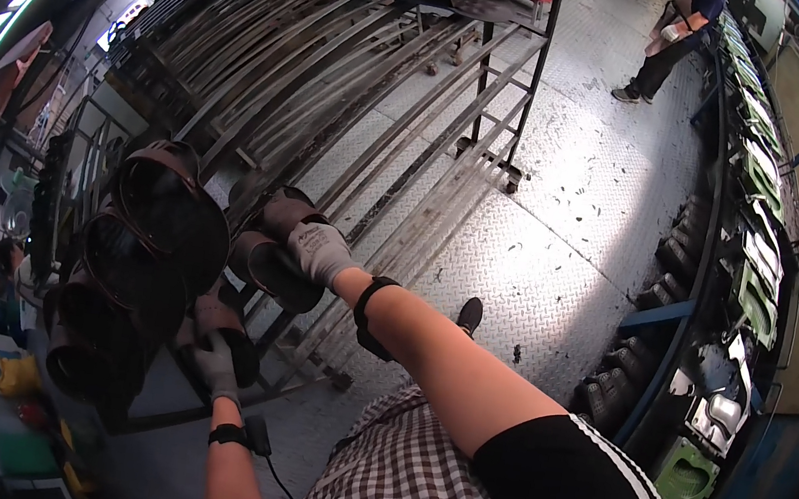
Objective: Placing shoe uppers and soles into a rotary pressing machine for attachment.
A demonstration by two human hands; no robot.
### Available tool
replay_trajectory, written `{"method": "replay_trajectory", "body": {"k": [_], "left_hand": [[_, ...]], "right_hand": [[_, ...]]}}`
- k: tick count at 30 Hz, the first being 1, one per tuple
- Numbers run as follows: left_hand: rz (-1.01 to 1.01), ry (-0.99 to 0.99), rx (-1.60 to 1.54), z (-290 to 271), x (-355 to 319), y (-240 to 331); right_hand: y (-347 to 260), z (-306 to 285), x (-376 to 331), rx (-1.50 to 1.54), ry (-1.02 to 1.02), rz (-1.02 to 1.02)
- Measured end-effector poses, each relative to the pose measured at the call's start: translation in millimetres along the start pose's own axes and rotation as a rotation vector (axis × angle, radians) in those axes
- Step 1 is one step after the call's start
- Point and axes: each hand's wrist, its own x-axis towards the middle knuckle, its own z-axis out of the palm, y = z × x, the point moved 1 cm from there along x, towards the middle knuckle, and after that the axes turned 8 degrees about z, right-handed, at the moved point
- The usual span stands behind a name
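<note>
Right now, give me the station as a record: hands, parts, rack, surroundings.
left hand: grey glove, against a small dark curved part; grip hidden
right hand: pale glove, at another dark curved part; finger closure unclear
left-side parts: larger dark curved pieces, clustered left of both hands
rack: long metal bars, running ahead
right-side line: green moulds in a row
other person: standing upper right, beside the line

At the near end of the metal rack [537,76], a dark brown curled piece [285,212] sits tilted (partly hidden, so its full outline cannot be told). Just beside it at that end, a second curled piece [260,257] bends over a blackish lower flap. Nearer the rack's corner, a third brown piece [215,314] slants, also partly covered.
</note>
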Motion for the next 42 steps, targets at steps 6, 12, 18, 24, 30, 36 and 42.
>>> {"method": "replay_trajectory", "body": {"k": [6,12,18,24,30,36,42], "left_hand": [[0.078,0.023,0.013,5,-1,-18],[0.106,0.120,0.037,14,-5,-37],[0.088,0.093,-0.013,16,-12,-41],[-0.018,0.044,-0.103,10,-15,-35],[-0.061,0.049,-0.075,9,-16,-46],[-0.073,0.021,-0.057,8,-17,-48],[-0.098,-0.003,-0.083,5,-21,-46]], "right_hand": [[-1,0,-4,0.014,-0.003,-0.008],[-8,5,-6,-0.011,-0.017,-0.012],[-7,25,-9,-0.018,0.079,-0.012],[-6,33,-7,-0.055,0.015,0.005],[-15,36,-4,-0.100,-0.004,0.017],[-15,44,-6,-0.111,0.010,-0.004],[-13,53,-7,-0.090,0.036,0.013]]}}
